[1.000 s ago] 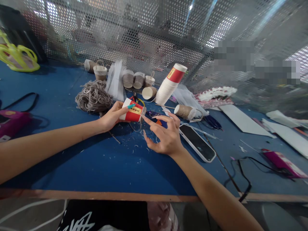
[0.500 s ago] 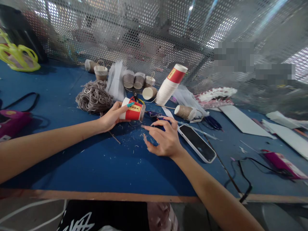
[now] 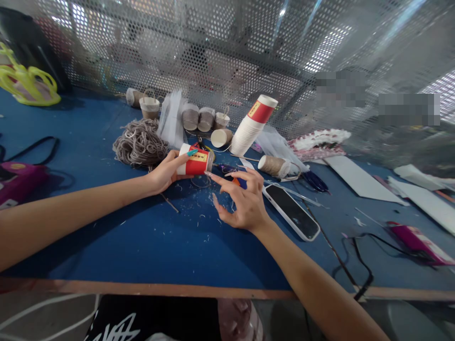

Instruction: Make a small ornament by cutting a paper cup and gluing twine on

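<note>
A red and white paper cup [image 3: 196,163] lies sideways in my left hand [image 3: 166,174], whose fingers wrap round it with the thumb on top. Grey-brown yarn circles the cup's right end. My right hand [image 3: 242,199] is just right of the cup, fingers spread and bent, the index fingertip at the yarn-covered end. Nothing shows in its grasp. Behind my left hand is a heap of grey yarn [image 3: 140,142]. A tilted stack of paper cups [image 3: 249,128] stands beyond my right hand.
Several yarn-wrapped cups [image 3: 190,117] stand along the mesh panel [image 3: 213,57]. A phone [image 3: 292,211] lies right of my right hand. White boards [image 3: 362,179] and a magenta case [image 3: 419,242] are at the right. A yellow-green basket [image 3: 30,85] stands far left.
My right index finger has moved a little left and up, to the cup's yarn-covered end. The cup in my left hand has shifted and tilted very slightly.
</note>
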The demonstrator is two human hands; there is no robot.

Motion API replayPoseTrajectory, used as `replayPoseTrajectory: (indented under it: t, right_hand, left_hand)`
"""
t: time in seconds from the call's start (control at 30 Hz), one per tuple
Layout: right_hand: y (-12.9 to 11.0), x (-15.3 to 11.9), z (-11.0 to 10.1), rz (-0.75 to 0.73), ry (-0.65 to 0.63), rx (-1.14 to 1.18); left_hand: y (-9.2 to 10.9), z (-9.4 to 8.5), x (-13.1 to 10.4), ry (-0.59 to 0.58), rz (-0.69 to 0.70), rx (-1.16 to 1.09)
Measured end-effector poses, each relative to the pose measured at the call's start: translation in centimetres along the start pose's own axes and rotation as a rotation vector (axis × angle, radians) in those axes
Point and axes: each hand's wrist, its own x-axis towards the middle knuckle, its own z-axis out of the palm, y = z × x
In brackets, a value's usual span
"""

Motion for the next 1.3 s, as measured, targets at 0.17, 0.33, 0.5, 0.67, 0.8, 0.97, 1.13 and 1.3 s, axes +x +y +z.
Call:
replayPoseTrajectory:
  t: [0.17, 0.33, 0.5, 0.67, 0.8, 0.97, 1.13, 1.3]
  right_hand:
    - [0.2, -0.3, 0.5, 0.0, 0.023, 0.069]
    - [0.5, -0.2, 1.4, 0.199, 0.198, 0.257]
    - [0.2, -0.4, 1.6, 0.317, -0.011, 0.582]
    - [-0.6, -0.7, 1.5, 0.317, -0.122, 0.753]
    - [-0.5, -0.7, 1.5, 0.356, -0.069, 0.824]
    - [0.1, -0.4, 1.0, 0.397, 0.134, 0.613]
    - [0.4, -0.5, 0.8, 0.395, 0.237, 0.449]
    - [0.6, -0.9, 1.1, 0.592, 0.218, 0.563]
  left_hand:
    - [-0.1, -0.2, 0.3, -0.003, -0.007, -0.035]
    - [-0.5, -0.8, 0.4, -0.124, 0.061, -0.071]
    - [-0.9, -1.2, 0.4, -0.249, 0.11, -0.041]
    - [-1.7, -1.5, 0.8, -0.204, 0.141, 0.019]
    - [-1.9, -1.5, 0.8, -0.187, 0.164, 0.097]
    - [-1.1, -0.9, 0.8, -0.016, 0.156, -0.042]
    - [-0.9, -0.8, 1.3, 0.13, 0.171, -0.151]
    - [-1.1, -0.8, 1.3, 0.124, 0.192, -0.148]
